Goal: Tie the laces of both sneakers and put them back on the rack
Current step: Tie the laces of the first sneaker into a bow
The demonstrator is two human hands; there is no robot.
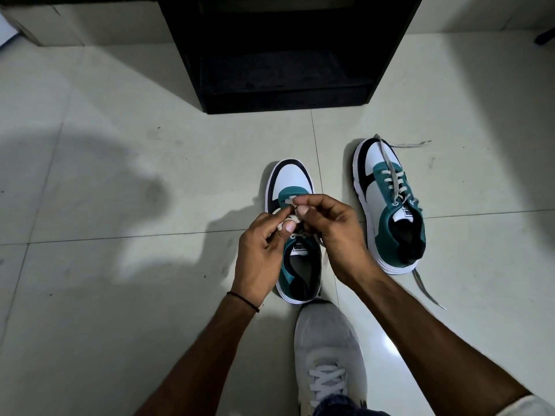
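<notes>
Two white, black and teal sneakers stand on the tiled floor, toes pointing away from me. Over the left sneaker (292,178) my left hand (261,253) and my right hand (336,232) each pinch a piece of its pale lace (289,202) above the tongue, fingertips close together. The hands hide most of that lacing. The right sneaker (390,205) stands apart to the right. Its loose lace (390,163) trails over the toe onto the floor, and another end lies behind the heel.
A black shoe rack (288,52) stands open on the floor just beyond the sneakers. My own foot in a grey shoe (327,349) rests right behind the left sneaker. Pale floor tiles (120,205) spread to the left and right.
</notes>
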